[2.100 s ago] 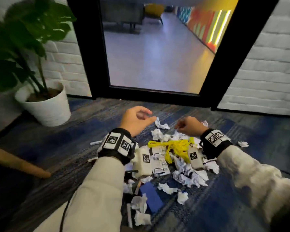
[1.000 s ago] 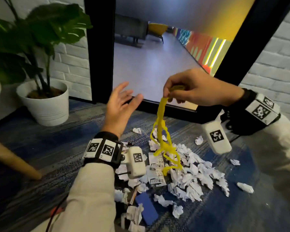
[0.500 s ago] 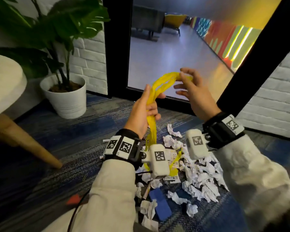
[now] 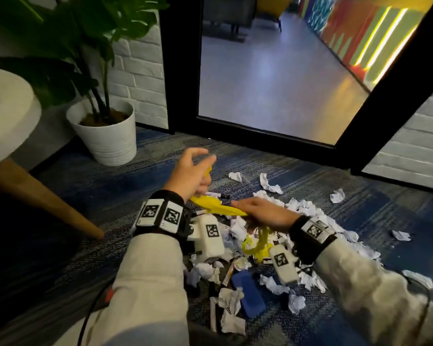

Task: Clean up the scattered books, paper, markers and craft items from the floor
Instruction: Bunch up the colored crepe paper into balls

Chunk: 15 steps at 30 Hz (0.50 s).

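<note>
Left hand (image 4: 193, 176): fingers curled round one end of the yellow strand bundle (image 4: 218, 208), with yellow showing both at the fingertips and below the palm. Right hand (image 4: 263, 214): closed over the other end, fingers pointing toward the left hand, so both hands hold the same item.

Change noted: half a second ago the bundle was held high as an arch in front of the doorway. It is now lowered and drawn out between the hands, just above the pile of crumpled white paper scraps (image 4: 308, 213). Judgement: the strands are being gathered into a compact length for removal. The item is off the floor but not yet put away, and the rest of the litter is untouched.

Orientation: the long axis runs nearly level across the body, sloping slightly down from the left hand to the right. A loose tail hangs from under the right palm toward the scraps.

Surroundings: a blue rectangular flat object (image 4: 248, 294) lies among the scraps on the blue patterned carpet (image 4: 90, 186). A white plant pot (image 4: 105, 138) stands well apart, on the left.
</note>
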Tool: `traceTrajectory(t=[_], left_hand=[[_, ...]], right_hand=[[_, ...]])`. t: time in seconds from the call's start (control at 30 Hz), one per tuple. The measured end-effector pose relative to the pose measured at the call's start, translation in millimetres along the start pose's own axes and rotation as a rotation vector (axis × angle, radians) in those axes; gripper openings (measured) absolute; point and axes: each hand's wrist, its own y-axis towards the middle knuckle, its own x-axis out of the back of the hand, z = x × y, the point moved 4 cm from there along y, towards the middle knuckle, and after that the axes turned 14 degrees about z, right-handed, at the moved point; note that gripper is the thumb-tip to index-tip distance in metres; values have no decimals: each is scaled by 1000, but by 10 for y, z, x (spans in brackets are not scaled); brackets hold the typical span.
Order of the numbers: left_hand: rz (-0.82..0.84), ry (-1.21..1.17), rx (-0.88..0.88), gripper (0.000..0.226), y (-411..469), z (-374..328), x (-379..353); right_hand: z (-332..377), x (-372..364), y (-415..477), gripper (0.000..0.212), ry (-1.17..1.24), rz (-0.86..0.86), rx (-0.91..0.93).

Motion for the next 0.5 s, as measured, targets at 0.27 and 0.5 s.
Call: traceTrajectory(t=[0.27, 0.5], left_hand=[[347, 537, 23, 24, 3, 125, -522], [10, -409, -184, 33, 30, -211, -335]], right_hand=[[668, 599, -271, 7, -22, -259, 365], [519, 403, -126, 17, 218, -292, 367]])
